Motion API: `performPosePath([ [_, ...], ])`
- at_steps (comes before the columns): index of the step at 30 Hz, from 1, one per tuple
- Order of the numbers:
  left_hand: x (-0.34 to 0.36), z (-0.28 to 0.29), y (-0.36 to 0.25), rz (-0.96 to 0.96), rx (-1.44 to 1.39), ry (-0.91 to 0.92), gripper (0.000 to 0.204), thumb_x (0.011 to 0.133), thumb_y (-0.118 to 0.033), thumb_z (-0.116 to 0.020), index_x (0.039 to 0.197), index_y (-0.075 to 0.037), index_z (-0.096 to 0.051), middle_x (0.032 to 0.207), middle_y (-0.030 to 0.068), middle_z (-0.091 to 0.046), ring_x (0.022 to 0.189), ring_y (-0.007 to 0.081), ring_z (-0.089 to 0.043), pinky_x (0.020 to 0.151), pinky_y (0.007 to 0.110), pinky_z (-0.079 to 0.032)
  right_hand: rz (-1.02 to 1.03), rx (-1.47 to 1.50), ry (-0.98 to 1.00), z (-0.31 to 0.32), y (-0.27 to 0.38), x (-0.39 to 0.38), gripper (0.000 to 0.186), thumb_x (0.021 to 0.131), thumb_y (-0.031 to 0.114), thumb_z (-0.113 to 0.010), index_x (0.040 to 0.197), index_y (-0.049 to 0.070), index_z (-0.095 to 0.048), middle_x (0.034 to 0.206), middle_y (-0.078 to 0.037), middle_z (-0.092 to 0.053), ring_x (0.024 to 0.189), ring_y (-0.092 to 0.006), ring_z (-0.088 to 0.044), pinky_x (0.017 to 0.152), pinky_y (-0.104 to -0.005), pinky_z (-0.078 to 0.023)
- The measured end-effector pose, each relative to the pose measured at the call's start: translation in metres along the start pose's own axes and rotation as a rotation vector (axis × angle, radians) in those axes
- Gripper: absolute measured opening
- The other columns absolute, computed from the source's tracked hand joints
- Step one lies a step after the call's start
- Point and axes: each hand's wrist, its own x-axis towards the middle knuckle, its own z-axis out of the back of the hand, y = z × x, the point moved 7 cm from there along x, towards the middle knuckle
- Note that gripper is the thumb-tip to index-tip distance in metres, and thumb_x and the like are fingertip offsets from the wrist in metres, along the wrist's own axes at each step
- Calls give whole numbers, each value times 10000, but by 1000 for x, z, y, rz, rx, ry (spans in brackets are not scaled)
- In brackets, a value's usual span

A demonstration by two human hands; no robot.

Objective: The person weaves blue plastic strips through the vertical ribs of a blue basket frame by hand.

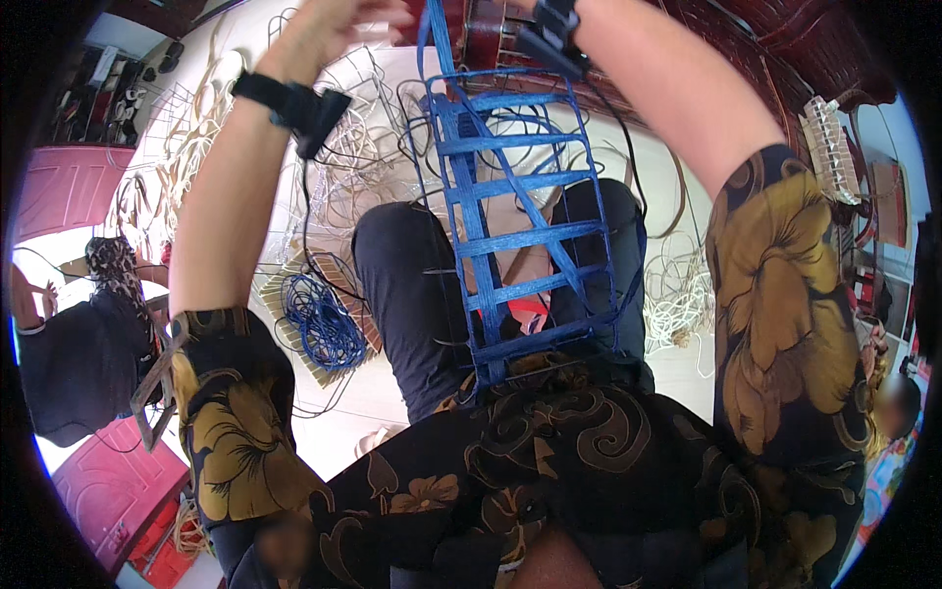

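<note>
A rectangular wire frame [606, 250] rests upright on my lap between my knees, partly woven with flat blue strapping [525, 239]. Several bands cross it, one runs lengthwise near its left side, and another slants through the middle. From its top a loose blue strap [439, 39] stretches up past the picture's upper edge. My left hand [358, 22] is raised left of that strap, its fingers stretched and slightly blurred, with nothing seen in them. Only a sliver of my right hand [520, 3] shows at the top edge; its fingers are cut off from view.
A coil of blue cord [324, 322] lies on a slatted mat [294, 355] left of my knees. Tangled pale strips [201, 128] and wires cover the floor beyond. More pale strands [677, 309] lie at right. Another person [74, 344] sits far left, near a pink stool [118, 481].
</note>
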Motion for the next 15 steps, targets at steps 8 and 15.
performPosePath([
  [8,-15,-24,25,-157,145,17,334,1038,-280,-506,978,12,-656,790,108,-722,606,127,-696,508,165,-520,93,30,48,0,14,-14,312,949,243,-559,718,38,-604,577,-82,-582,431,-178,-519,379,-324,-362],
  [15,20,68,60,74,-41,-358,276,991,-269,-517,899,-31,-621,646,80,-604,485,174,-547,474,334,-488,74,-307,435,-29,-54,-93,187,944,226,-641,920,57,-720,750,28,-606,645,-53,-503,544,-228,-402],
])
